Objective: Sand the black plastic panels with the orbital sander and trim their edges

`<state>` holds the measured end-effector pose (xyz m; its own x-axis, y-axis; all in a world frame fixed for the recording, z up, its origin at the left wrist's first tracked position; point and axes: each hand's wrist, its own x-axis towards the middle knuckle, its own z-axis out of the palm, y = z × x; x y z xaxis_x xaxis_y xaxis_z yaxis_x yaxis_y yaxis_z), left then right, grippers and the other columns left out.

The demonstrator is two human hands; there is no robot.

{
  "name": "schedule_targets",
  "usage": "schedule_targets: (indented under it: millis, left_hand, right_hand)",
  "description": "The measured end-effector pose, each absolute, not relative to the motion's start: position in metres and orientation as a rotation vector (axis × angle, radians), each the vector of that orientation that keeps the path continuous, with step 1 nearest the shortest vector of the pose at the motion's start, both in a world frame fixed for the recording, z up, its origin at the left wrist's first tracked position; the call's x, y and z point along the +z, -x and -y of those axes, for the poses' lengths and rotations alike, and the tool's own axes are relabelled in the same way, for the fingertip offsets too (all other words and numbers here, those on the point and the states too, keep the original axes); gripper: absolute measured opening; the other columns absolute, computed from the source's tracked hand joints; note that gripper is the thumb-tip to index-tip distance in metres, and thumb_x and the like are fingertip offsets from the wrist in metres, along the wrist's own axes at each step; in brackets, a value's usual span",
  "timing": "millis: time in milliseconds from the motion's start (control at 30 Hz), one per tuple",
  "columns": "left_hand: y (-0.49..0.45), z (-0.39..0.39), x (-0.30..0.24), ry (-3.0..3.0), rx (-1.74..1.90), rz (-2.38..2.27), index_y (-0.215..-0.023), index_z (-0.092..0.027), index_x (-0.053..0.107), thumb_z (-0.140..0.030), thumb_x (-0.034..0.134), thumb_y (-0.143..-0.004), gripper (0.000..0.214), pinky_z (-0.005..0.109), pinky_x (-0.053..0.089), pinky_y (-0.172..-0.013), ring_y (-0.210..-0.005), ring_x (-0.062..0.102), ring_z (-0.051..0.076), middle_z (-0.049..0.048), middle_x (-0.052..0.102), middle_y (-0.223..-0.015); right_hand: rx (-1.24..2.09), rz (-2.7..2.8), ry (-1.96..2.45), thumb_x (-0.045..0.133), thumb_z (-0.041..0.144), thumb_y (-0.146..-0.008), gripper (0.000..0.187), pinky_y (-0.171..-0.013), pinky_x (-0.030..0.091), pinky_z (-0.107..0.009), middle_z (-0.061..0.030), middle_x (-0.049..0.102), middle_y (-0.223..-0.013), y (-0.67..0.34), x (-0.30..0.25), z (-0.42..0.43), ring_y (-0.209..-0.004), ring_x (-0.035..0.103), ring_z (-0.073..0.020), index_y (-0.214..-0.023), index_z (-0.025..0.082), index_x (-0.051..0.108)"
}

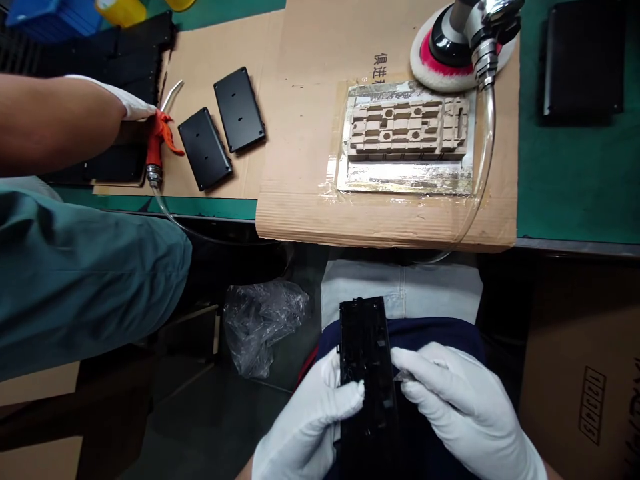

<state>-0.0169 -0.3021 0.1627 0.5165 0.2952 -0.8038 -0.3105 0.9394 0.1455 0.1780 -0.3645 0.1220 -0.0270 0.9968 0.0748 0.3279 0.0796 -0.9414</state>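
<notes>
In my lap I hold a long black plastic panel, its ribbed underside facing up. My left hand, in a white glove, grips the panel's left edge. My right hand, also gloved, sits at its right edge, with a small translucent film scrap pinched in the fingertips. The lower end of the panel runs down out of view.
A co-worker's gloved hand reaches an orange air blow gun beside several black panels on cardboard. Farther forward are a foil-lined jig and an orbital polisher. A crumpled plastic bag lies below the bench.
</notes>
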Motion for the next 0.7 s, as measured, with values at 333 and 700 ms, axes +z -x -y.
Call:
schedule_targets:
  millis: [333, 700]
  left_hand:
    - [0.015, 0.299, 0.165, 0.014, 0.345, -0.977, -0.098, -0.015, 0.066, -0.018, 0.083, -0.081, 0.024, 0.02, 0.052, -0.068, -0.074, 0.061, 0.011, 0.0018, 0.06, -0.084]
    - [0.023, 0.251, 0.134, -0.244, 0.672, -0.915, -0.096, -0.019, 0.067, -0.017, 0.077, -0.081, 0.018, 0.027, 0.051, -0.077, -0.077, 0.061, 0.014, 0.0014, 0.063, -0.086]
  right_hand:
    - [1.037, 1.546, 1.243, 0.052, 0.014, -0.101, 0.034, -0.059, 0.048, -0.027, -0.0011, 0.062, -0.071, -0.181, 0.122, 0.366, -0.062, 0.06, -0.0119, -0.132, 0.016, 0.066]
    - [0.334, 1.067, 2.409, 0.057, 0.041, -0.099, 0.045, -0.09, 0.052, -0.042, -0.0104, 0.071, -0.122, -0.313, 0.077, 0.294, -0.107, 0.068, -0.03, -0.141, 0.027, 0.063]
